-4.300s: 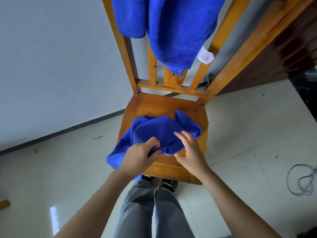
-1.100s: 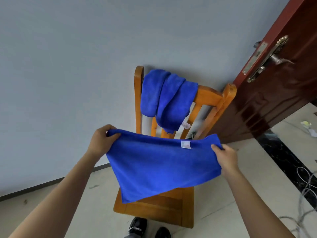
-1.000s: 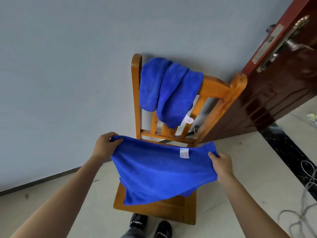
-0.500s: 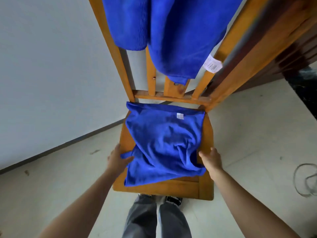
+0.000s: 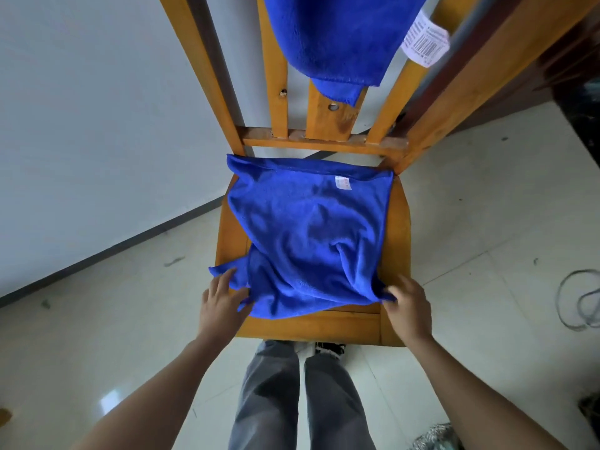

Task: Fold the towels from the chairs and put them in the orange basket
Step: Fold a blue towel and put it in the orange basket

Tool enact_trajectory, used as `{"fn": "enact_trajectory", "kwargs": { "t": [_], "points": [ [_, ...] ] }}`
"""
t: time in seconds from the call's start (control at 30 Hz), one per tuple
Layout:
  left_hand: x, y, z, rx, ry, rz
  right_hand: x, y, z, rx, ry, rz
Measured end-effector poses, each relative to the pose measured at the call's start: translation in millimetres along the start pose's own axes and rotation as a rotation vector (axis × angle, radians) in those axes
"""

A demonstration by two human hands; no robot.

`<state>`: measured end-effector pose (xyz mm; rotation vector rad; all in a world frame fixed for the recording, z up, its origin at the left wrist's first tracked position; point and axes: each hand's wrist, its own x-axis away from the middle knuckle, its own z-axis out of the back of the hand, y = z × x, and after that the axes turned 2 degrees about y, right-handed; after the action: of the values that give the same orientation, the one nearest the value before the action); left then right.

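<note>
Head view: towel (image 5: 308, 238) now lies spread but rumpled on the seat (image 5: 396, 222), no longer held up in the air as a second ago. Left hand (image 5: 220, 303) rests flat-fingered on its near-left corner; right hand (image 5: 407, 308) pinches the near-right corner. Ready for folding. Second towel (image 5: 331, 37) hangs on the backrest (image 5: 207, 76). Basket unseen.

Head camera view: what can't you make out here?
The orange basket: nowhere in the head view.
The hanging towel: top cut off by the upper edge.
The label on the spread towel: print too small.
The chair seat: mostly covered by that towel.
</note>
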<state>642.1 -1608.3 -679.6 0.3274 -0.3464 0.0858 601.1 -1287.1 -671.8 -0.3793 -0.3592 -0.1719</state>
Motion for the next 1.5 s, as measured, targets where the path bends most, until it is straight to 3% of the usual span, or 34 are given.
{"fn": "enact_trajectory", "kwargs": {
  "t": [0.03, 0.1, 0.17, 0.3, 0.37, 0.43, 0.47, 0.57, 0.63, 0.73, 0.83, 0.9, 1.0, 1.13, 1.23, 1.33, 1.5],
  "points": [
    [-3.5, 4.6, -0.1, 0.089, 0.034, 0.022, -6.2, -4.6, 6.9, -0.084, -0.003, -0.016],
    [-14.5, 16.4, 12.2, 0.330, 0.065, 0.154, -19.8, -17.1, 24.4, -0.440, -0.079, -0.242],
    [-33.3, 21.6, 29.5, 0.710, 0.064, 0.456, -38.3, -22.9, 38.3, -0.821, -0.070, -0.475],
    [-76.1, 27.5, 67.4, 1.397, 0.132, 1.036, -72.2, -35.6, 58.3, -1.313, -0.053, -0.902],
    [-83.0, 26.9, 68.3, 1.629, 0.025, 1.072, -79.8, -42.7, 60.4, -1.473, -0.021, -0.952],
    [-78.8, 26.6, 59.2, 1.592, -0.028, 0.957, -76.6, -48.5, 52.5, -1.535, -0.003, -0.912],
    [-71.0, 26.1, 51.1, 1.438, -0.038, 0.879, -70.5, -49.3, 44.8, -1.457, -0.002, -0.889],
    [-42.7, 17.9, 14.8, 0.661, -0.163, 0.563, -41.9, -48.8, 13.0, -0.863, -0.086, -0.668],
    [-31.9, 18.1, -2.7, 0.321, -0.143, 0.525, -31.4, -45.3, -5.2, -0.636, -0.149, -0.523],
    [-29.7, 20.7, -2.4, 0.242, -0.115, 0.704, -39.1, -50.5, -12.6, -0.531, -0.116, -0.453],
    [-30.1, 16.4, -0.5, 0.163, -0.095, 0.634, -60.6, -58.7, -11.6, -0.693, 0.026, -0.556],
    [-29.6, 14.5, 6.1, 0.273, -0.069, 0.576, -68.2, -62.2, -11.1, -0.670, 0.085, -0.519],
    [-25.2, 22.2, 26.2, 0.691, 0.037, 0.589, -68.5, -63.6, 4.6, -0.585, 0.113, -0.482],
    [-15.1, 16.3, 56.5, 1.171, 0.103, 0.793, -52.6, -52.7, 46.8, -1.080, 0.112, -0.771],
    [-0.1, 9.8, 74.1, 1.432, -0.037, 0.887, -28.3, -36.3, 78.3, -1.203, 0.073, -0.823],
    [19.1, 9.1, 82.2, 1.440, -0.233, 0.990, -4.9, -25.4, 88.8, -1.197, 0.045, -0.845],
    [42.7, 13.9, 85.7, 1.541, -0.481, 1.302, 15.7, -18.3, 76.4, -1.158, -0.248, -0.882]
  ]
}}
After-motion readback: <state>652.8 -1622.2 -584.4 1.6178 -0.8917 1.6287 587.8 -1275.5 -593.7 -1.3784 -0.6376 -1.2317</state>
